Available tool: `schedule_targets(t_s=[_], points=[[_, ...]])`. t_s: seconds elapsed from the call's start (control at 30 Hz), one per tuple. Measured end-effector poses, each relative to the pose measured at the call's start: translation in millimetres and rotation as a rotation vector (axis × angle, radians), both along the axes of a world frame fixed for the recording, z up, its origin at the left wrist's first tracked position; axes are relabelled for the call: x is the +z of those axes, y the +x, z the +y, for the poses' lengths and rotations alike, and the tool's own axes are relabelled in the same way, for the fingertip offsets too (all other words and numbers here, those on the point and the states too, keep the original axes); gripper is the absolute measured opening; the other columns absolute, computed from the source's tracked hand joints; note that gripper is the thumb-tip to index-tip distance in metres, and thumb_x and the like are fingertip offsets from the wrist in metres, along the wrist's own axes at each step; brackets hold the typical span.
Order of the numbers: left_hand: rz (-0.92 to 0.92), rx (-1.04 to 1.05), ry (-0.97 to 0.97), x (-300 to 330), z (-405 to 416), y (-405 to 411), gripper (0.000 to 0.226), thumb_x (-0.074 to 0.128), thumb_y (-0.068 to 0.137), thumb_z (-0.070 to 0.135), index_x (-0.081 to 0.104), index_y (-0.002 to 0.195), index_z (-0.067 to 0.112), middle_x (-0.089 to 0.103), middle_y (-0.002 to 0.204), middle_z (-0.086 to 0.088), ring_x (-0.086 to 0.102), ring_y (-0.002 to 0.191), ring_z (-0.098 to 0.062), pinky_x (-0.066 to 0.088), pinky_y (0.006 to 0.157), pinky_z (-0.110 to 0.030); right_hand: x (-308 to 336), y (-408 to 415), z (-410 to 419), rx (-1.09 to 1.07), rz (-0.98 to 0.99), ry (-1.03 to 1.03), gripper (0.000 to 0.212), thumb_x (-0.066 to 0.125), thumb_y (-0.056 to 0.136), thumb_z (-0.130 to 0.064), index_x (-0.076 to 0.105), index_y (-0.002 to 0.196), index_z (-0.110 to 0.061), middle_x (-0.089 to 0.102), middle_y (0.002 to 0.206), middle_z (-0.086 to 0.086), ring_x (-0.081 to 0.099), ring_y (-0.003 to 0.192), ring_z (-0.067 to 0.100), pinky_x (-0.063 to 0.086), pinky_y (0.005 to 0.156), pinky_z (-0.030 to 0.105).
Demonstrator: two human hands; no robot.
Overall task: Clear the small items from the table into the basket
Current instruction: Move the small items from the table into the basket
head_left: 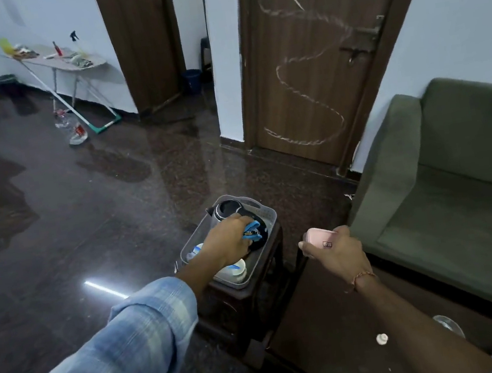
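A grey plastic basket (266, 213) sits on a dark stool (240, 308). Inside it lie a black-and-silver kettle (226, 210), a white cup (235, 272) and other small things. My left hand (227, 240) reaches into the basket and grips a small blue-and-black item (253, 230). To the right of the basket, my right hand (335, 251) holds a small pink case (319, 236) in the air above the dark wooden table (330, 333). A small white round item (382, 338) lies on the table near my right forearm.
A green sofa (468, 185) stands along the right. A glass object (448, 323) peeks out by my right arm. The polished dark floor (82, 210) spreads left; an ironing board (59, 59) and a bottle (77, 135) stand far back.
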State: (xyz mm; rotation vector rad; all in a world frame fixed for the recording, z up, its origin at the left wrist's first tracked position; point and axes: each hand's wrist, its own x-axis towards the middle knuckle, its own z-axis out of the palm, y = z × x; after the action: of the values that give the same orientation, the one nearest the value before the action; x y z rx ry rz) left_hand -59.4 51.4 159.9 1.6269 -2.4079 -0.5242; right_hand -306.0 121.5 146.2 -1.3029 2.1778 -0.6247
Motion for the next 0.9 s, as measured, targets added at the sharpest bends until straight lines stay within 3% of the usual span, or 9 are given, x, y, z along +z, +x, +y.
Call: schedule_targets(t_s=[0.17, 0.3, 0.47, 0.67, 0.9], points=[[0.015, 0.033, -0.011, 1, -36, 18, 0.046, 0.061, 0.089, 0.022, 0.054, 0.134, 0.022, 0.056, 0.131, -0.001, 0.056, 0.117, -0.024, 0.05, 0.092, -0.04, 0, 26, -51, -0.029, -0.097, -0.005, 0.09, 0.064, 0.046, -0.085, 0.042, 0.101, -0.017, 0.059, 0.104, 0.001, 0.06, 0.088, 0.018, 0.053, 0.075, 0.032], [0.018, 0.062, -0.004, -3, -75, 30, 0.044, 0.061, 0.088, 0.024, 0.055, 0.132, 0.024, 0.058, 0.128, 0.0, 0.058, 0.114, -0.025, 0.051, 0.09, -0.04, -8, 40, -106, -0.028, -0.118, 0.022, 0.092, 0.067, 0.048, -0.082, 0.046, 0.104, -0.013, 0.056, 0.103, 0.002, 0.06, 0.093, 0.022, 0.052, 0.082, 0.032], [0.001, 0.122, 0.015, -12, -133, 45, 0.045, 0.057, 0.089, 0.018, 0.053, 0.134, 0.023, 0.057, 0.124, -0.003, 0.056, 0.114, -0.026, 0.05, 0.089, -0.043, -20, 51, -172, -0.006, -0.174, 0.055, 0.097, 0.07, 0.045, -0.083, 0.044, 0.105, -0.012, 0.056, 0.101, 0.002, 0.065, 0.09, 0.024, 0.06, 0.076, 0.044], [-0.013, 0.139, 0.075, -44, -196, 55, 0.044, 0.06, 0.09, 0.024, 0.052, 0.133, 0.028, 0.056, 0.123, -0.001, 0.055, 0.113, -0.025, 0.051, 0.087, -0.044, -52, 56, -236, 0.012, -0.167, 0.144, 0.09, 0.07, 0.05, -0.08, 0.043, 0.103, -0.013, 0.061, 0.111, 0.01, 0.065, 0.096, 0.027, 0.059, 0.079, 0.045], [0.004, 0.08, 0.203, -103, -277, 64, 0.048, 0.06, 0.084, 0.019, 0.053, 0.132, 0.022, 0.059, 0.12, -0.007, 0.059, 0.108, -0.033, 0.053, 0.083, -0.047, -112, 79, -303, -0.111, -0.157, 0.345, 0.1, 0.077, 0.049, -0.074, 0.052, 0.119, -0.008, 0.062, 0.123, 0.011, 0.062, 0.109, 0.027, 0.057, 0.086, 0.04]])
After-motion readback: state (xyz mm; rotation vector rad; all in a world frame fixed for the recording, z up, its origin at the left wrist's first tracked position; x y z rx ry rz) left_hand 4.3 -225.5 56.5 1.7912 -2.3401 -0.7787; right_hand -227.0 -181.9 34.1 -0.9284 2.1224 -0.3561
